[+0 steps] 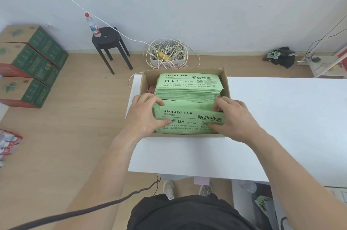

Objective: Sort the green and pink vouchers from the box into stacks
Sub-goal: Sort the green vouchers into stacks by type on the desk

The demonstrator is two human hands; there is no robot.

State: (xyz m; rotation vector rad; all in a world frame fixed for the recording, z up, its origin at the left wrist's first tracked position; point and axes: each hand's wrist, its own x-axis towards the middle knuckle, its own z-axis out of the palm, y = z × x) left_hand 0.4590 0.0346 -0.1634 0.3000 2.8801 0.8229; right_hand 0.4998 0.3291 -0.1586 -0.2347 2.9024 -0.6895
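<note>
An open cardboard box (224, 83) stands at the far left end of the white table (281, 117). Inside it, a thick stack of green vouchers (189, 86) lies at the back, with a sliver of pink vouchers (151, 89) showing to its left. A second bundle of green vouchers (189, 117) fills the front of the box. My left hand (145, 115) grips that bundle's left end, thumb on its printed face. My right hand (233, 117) grips its right end the same way.
A black stool (110, 45) with a water bottle (93, 26) stands on the wooden floor beyond the table, next to a bag of tangled white cable (167, 55). Green cartons (32, 64) line the left wall. A pink sheet (201, 181) lies by my feet.
</note>
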